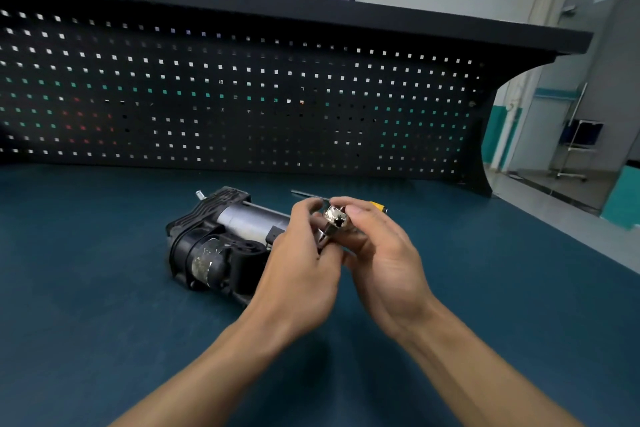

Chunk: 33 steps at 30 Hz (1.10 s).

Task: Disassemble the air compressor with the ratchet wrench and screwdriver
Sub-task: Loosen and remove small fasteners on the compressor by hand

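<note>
The black air compressor (214,239) with its silver motor cylinder lies on the dark blue bench top, left of my hands. Both hands are raised just right of it around the chrome ratchet wrench (334,218). My right hand (377,253) grips the wrench, its round head showing between thumb and fingers. My left hand (301,263) curls its fingers onto the wrench's lower part, where a small socket or bit points down; the handle is hidden. The screwdriver (375,206), yellow handled with a dark shaft, lies on the bench behind my hands, mostly hidden.
A black pegboard back panel (242,97) with a shelf on top stands along the far edge of the bench top (104,322). The bench's right edge runs diagonally at the right, with floor and a metal stand (575,146) beyond.
</note>
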{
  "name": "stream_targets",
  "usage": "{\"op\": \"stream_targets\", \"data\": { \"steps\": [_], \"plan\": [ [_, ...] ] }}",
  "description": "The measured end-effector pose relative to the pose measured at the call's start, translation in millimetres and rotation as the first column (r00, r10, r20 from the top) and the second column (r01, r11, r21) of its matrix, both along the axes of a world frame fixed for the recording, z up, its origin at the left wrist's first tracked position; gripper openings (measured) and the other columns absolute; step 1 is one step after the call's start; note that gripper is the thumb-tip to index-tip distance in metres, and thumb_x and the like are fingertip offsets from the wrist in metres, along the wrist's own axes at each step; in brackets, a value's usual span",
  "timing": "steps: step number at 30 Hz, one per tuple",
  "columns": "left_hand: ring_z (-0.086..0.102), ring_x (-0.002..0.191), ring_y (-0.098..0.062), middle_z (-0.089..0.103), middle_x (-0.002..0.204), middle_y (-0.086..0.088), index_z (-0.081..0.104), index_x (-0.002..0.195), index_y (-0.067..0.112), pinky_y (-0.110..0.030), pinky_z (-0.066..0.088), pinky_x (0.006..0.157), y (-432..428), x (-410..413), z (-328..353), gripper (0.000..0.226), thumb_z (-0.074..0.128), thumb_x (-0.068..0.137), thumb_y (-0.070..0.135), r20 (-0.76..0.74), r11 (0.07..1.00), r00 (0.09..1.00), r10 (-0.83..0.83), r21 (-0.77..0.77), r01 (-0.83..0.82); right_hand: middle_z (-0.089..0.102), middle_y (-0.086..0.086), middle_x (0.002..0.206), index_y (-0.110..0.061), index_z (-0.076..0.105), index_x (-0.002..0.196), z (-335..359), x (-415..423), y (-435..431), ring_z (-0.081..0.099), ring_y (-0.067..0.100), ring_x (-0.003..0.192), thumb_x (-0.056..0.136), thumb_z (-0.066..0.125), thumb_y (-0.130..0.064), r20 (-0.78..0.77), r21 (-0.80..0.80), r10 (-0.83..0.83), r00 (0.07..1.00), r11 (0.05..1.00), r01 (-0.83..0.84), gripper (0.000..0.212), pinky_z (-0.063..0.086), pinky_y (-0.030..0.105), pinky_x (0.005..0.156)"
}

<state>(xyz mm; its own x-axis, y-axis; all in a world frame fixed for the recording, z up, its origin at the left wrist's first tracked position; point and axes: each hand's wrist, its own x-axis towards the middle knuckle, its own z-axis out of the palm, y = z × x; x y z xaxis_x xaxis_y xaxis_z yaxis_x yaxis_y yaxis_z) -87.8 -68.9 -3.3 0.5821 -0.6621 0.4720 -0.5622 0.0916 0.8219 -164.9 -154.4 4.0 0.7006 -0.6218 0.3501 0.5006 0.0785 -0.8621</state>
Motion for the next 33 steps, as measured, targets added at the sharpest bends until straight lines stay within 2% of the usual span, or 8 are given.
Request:
{"op": "stream_targets", "data": {
  "steps": [4,10,14,17,21,25,29,33],
  "plan": [
    [0.064,0.080,-0.002,0.068,0.092,0.015,0.046,0.130,0.031,-0.021,0.051,0.069,1.3,-1.7,1.7,0.044,0.059,0.092,0.011,0.006,1.000,1.000,-0.008,-0.015,0.008,0.070,0.018,0.103,-0.024,0.079,0.086,1.9,-3.0,2.5,0.070,0.023,0.089,0.082,0.069,-0.026,0.014,0.048,0.073,0.997,0.996,-0.074,0.010,0.054,0.033,0.080],
    [0.062,0.088,0.004,0.066,0.100,0.016,0.044,0.136,0.029,-0.011,0.047,0.075,5.3,-3.1,5.6,0.049,0.059,0.091,0.016,0.005,1.000,1.000,-0.006,-0.017,0.006,0.069,0.016,0.102,-0.017,0.076,0.093,-1.7,-0.9,4.5,0.064,0.030,0.098,0.064,0.075,-0.038,0.037,0.070,0.110,0.993,0.991,-0.113,0.035,0.048,0.043,0.093],
    [0.063,0.090,0.003,0.068,0.098,0.017,0.044,0.134,0.034,-0.024,0.053,0.082,8.4,-3.2,10.5,0.056,0.056,0.079,0.036,-0.068,1.000,0.998,-0.015,0.011,0.016,0.070,0.014,0.107,-0.019,0.075,0.096,-3.0,-1.1,4.7,0.066,0.027,0.102,0.069,0.074,-0.035,0.036,0.080,0.186,0.982,0.979,-0.188,0.032,0.056,0.035,0.088],
    [0.065,0.086,-0.002,0.070,0.093,0.015,0.056,0.115,0.040,-0.035,0.055,0.079,11.4,-3.4,14.4,0.053,0.048,0.066,0.057,-0.148,0.997,0.986,-0.079,-0.024,0.077,0.070,0.011,0.114,-0.019,0.072,0.103,-2.8,-2.9,4.6,0.066,0.024,0.108,0.082,0.068,-0.030,0.016,0.049,0.228,0.974,0.972,-0.228,0.024,0.057,0.031,0.082],
    [0.066,0.086,0.004,0.073,0.090,0.019,0.068,0.096,0.030,-0.026,0.050,0.076,8.8,-3.2,15.4,0.050,0.047,0.075,0.071,-0.235,0.993,0.969,-0.075,-0.104,0.052,0.068,0.010,0.119,-0.007,0.062,0.122,-1.9,-1.7,6.4,0.062,0.020,0.117,0.095,0.048,-0.026,-0.061,-0.079,0.241,0.969,0.966,-0.245,0.036,0.054,0.026,0.085],
    [0.064,0.080,0.006,0.070,0.084,0.021,0.071,0.084,0.038,-0.009,0.044,0.058,5.7,1.2,19.3,0.025,0.047,0.078,0.045,-0.261,0.982,0.965,-0.010,-0.184,-0.040,0.062,0.007,0.136,-0.015,0.060,0.130,1.8,-1.8,3.2,0.055,0.013,0.126,0.093,0.036,-0.025,-0.141,-0.221,0.250,0.958,0.935,-0.276,0.045,0.049,0.032,0.097],
    [0.052,0.053,-0.006,0.063,0.061,0.011,0.071,0.090,0.026,-0.023,0.039,0.047,10.7,23.9,33.1,0.030,0.047,0.078,0.038,-0.371,0.963,0.928,-0.017,-0.256,-0.085,0.063,-0.026,0.128,-0.055,0.042,0.138,0.1,-0.6,-1.4,0.053,-0.002,0.128,0.079,0.051,-0.043,-0.234,-0.476,0.034,0.972,0.867,-0.145,0.061,0.040,0.039,0.112],
    [0.019,0.038,-0.010,0.023,0.045,0.008,0.068,0.103,0.013,-0.017,0.016,0.038,24.8,67.4,45.0,0.035,0.037,0.095,0.026,-0.496,0.950,0.840,-0.221,-0.304,0.070,0.070,-0.021,0.109,-0.045,0.031,0.149,2.3,-3.6,-28.7,0.068,0.006,0.106,0.086,0.071,-0.030,-0.091,-0.579,-0.414,0.906,0.762,0.290,0.076,0.054,0.036,0.097]
  ]
}}
